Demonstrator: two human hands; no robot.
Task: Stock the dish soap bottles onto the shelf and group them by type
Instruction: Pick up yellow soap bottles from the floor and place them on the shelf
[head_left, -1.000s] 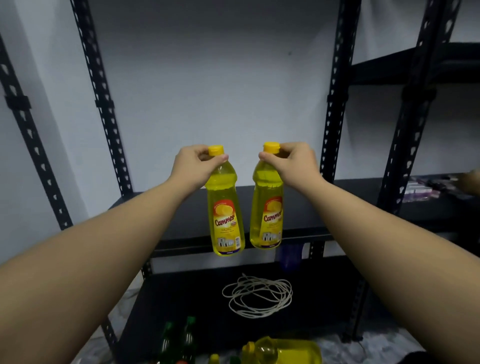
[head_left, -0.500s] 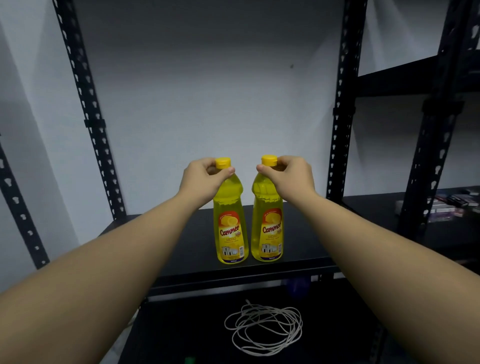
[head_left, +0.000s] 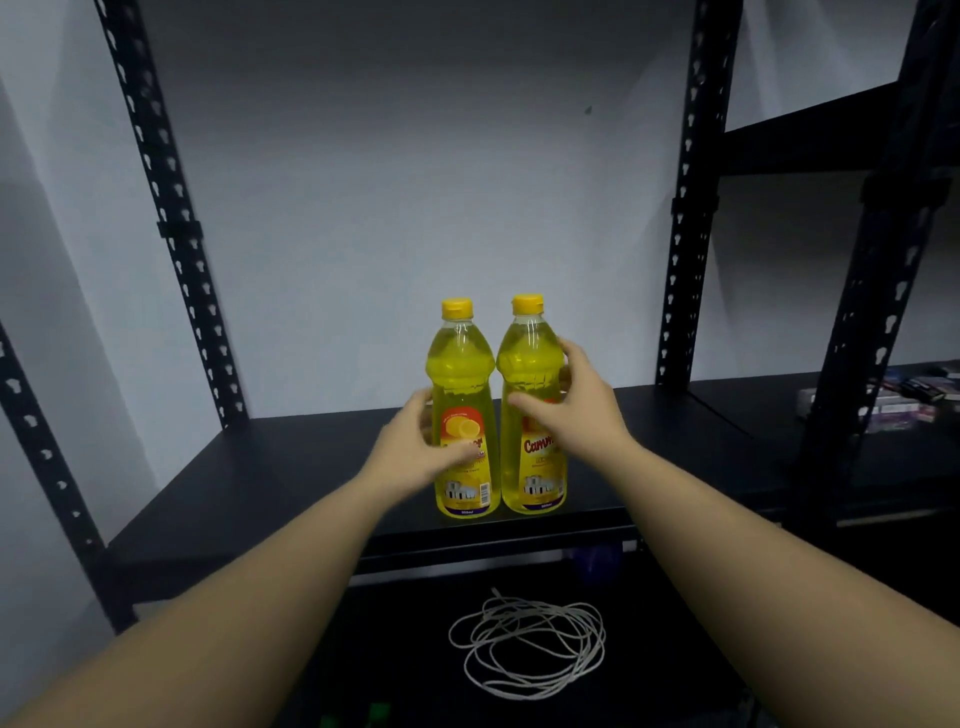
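While two clear plastic bottles of yellow dish soap (head_left: 462, 415) (head_left: 531, 410) stand upright, side by side, on the black metal shelf (head_left: 291, 467), your left hand (head_left: 410, 452) and right hand (head_left: 576, 405) cup them, fingers loosely spread.

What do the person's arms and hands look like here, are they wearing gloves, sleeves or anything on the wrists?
Both arms are bare along all of their visible length: no sleeves show. The left hand and the right hand are bare too, with no gloves. No watch, bracelet or ring can be seen on either, and there are no markings or cables.
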